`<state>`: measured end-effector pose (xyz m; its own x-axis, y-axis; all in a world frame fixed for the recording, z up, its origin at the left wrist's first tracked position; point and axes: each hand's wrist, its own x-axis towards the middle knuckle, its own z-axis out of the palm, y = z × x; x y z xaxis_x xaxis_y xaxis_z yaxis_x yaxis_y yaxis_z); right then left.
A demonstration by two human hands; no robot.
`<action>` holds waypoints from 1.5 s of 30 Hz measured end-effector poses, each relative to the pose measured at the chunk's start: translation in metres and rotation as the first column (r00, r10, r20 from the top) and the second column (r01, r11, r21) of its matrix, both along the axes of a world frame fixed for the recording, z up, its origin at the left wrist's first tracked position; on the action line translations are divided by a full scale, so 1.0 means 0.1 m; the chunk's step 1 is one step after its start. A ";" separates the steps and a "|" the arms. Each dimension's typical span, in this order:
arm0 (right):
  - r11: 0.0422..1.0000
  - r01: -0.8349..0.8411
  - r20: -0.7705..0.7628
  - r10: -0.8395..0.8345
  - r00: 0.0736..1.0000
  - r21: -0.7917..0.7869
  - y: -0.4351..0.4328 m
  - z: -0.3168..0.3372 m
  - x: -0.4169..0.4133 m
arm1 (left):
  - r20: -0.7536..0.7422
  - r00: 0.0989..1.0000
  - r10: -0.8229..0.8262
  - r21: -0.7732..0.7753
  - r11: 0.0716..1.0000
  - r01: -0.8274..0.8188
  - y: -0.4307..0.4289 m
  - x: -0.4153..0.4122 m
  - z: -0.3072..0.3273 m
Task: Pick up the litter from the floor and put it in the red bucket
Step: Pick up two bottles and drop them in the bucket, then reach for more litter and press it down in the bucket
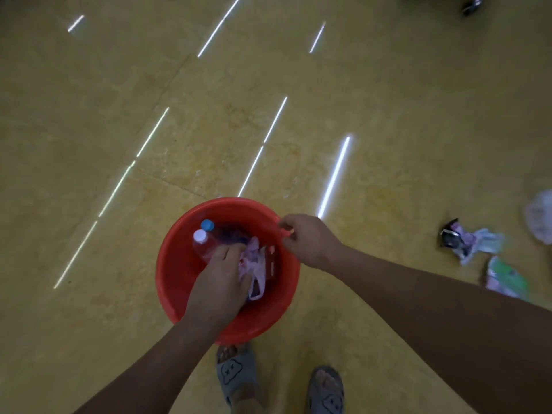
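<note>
The red bucket (176, 264) hangs in front of me above the yellow floor. My right hand (307, 240) grips its rim at the right side. My left hand (221, 279) reaches down inside the bucket, its fingers on a crumpled pink plastic bag (257, 264). Two plastic bottles lie in the bucket, one with a white cap (199, 235) and one with a blue cap (207, 225). More litter lies on the floor at the right: a dark and pale wrapper pile (466, 240), a green and pink packet (504, 277) and a clear plastic bag (540, 216).
My two feet in grey slippers (236, 372) stand just below the bucket. A dark object (472, 4) sits at the top right edge. Light strips reflect on the glossy yellow floor (119, 115).
</note>
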<state>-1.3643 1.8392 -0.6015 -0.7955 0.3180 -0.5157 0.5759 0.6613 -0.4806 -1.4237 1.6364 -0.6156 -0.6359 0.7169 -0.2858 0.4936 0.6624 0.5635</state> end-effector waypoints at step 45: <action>0.752 0.649 0.093 -0.659 0.747 0.119 2.06 1.27 4.97 | -0.213 0.733 -0.646 -0.059 0.757 0.651 3.34 3.12 1.59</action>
<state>-0.8676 2.0456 -0.4743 -0.3112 0.7779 -0.5458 0.9301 0.1315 -0.3429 -1.1112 1.9704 -0.4565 -0.0565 0.9810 -0.1857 0.9048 0.1290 0.4059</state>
